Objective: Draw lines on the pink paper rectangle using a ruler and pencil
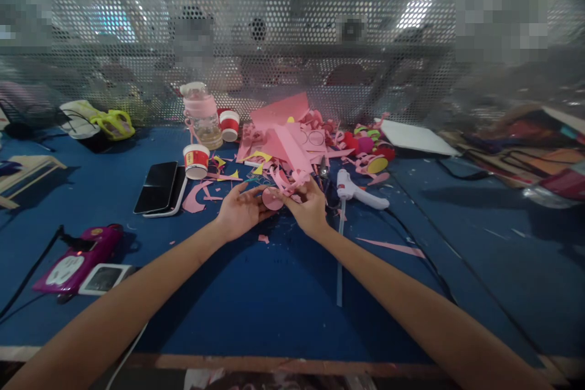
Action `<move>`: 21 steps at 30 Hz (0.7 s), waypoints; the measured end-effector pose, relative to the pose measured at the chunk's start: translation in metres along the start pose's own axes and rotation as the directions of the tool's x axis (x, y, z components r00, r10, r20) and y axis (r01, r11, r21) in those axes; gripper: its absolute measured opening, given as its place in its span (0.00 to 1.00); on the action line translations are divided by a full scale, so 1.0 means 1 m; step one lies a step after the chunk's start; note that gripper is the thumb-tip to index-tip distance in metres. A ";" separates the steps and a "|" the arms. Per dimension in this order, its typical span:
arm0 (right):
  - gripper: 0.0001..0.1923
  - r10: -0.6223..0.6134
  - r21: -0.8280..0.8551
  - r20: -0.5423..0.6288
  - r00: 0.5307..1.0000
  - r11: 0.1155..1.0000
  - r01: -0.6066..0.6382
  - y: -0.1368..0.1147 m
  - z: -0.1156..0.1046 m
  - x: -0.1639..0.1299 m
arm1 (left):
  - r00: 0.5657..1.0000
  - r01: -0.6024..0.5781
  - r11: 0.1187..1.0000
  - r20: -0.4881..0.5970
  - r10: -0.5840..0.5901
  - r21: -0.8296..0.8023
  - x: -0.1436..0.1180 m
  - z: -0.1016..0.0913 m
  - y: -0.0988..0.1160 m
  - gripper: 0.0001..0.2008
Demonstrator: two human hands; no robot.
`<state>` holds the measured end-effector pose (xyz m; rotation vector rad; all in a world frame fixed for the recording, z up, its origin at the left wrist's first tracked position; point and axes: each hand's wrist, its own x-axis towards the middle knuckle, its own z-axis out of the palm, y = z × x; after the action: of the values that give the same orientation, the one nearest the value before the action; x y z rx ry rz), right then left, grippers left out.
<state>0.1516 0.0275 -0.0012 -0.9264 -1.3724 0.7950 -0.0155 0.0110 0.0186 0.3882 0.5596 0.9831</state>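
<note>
Both hands together over the blue table (pixel 283 298), arms stretched forward from the near edge. Left hand (pixel 240 212) palm partly up, fingers loosely curled, fingertips closed on the left rim of a small pink paper disc (pixel 273 198). Right hand (pixel 311 208) opposite, fingers pinched on the right side of the same disc and on a curled pink paper strip (pixel 292 181) just above it. Disc held a little above the tabletop, between the two hands, about in the middle of the view. Just below the hands, one small pink scrap (pixel 264 238) lying alone on the blue surface. Directly behind the hands, a big heap of pink paper sheets and cuttings (pixel 286 134), with a few yellow pieces (pixel 261 156) mixed in. Near the right hand, a white glue gun (pixel 359 192) lying on its side, a long clear glue stick (pixel 339 256) reaching from it toward the near edge. Further right, round coloured shapes (pixel 372 152) and a white board (pixel 414 137). To the left of the heap, a paper cup with red band (pixel 196 161), a second similar cup (pixel 229 125) and a pink-capped bottle (pixel 201 113) behind. Left of those, two stacked phones (pixel 159 189), dark screens up. At the far left near corner, a magenta device (pixel 77 259) beside a small white gadget (pixel 103 279). At the back, a perforated metal screen (pixel 292 30) along the table.
</note>
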 end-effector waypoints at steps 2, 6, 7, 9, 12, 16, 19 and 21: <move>0.21 0.003 -0.016 -0.025 1.000 1.000 -0.003 -0.001 -0.001 0.002 | 1.000 -0.020 1.000 -0.007 0.020 0.011 0.002 -0.003 0.000 0.19; 0.25 0.057 0.033 -0.065 0.996 0.998 -0.054 0.000 -0.001 0.005 | 0.999 -0.018 0.999 -0.027 0.019 0.049 0.006 -0.006 -0.002 0.19; 0.26 0.078 0.054 -0.069 0.995 0.996 -0.075 0.001 -0.001 0.005 | 1.000 0.002 0.998 -0.026 0.000 0.062 0.006 -0.005 -0.003 0.21; 0.29 0.112 0.079 -0.070 0.991 0.991 -0.106 0.002 -0.001 0.005 | 0.999 0.043 0.995 -0.017 -0.042 0.085 0.005 -0.003 -0.004 0.25; 0.32 0.132 0.063 -0.077 0.988 0.990 -0.127 0.005 -0.001 0.005 | 0.997 0.076 0.992 -0.009 -0.075 0.104 0.004 0.000 -0.004 0.27; 0.34 0.144 0.036 -0.079 0.986 0.989 -0.141 0.003 -0.002 0.006 | 0.995 0.100 0.989 0.010 -0.102 0.113 0.003 0.000 -0.003 0.29; 0.32 0.119 -0.006 -0.075 0.990 0.993 -0.120 0.000 -0.002 0.006 | 0.992 0.117 0.986 0.022 -0.120 0.117 0.004 -0.003 -0.004 0.30; 0.32 0.099 -0.016 -0.082 0.992 0.995 -0.101 0.000 -0.003 0.006 | 0.994 0.101 0.988 0.015 -0.104 0.114 0.005 -0.006 -0.005 0.29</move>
<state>0.1549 0.0330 0.0016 -1.0385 -1.2734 0.8120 -0.0134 0.0135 0.0100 0.4653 0.6119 0.8499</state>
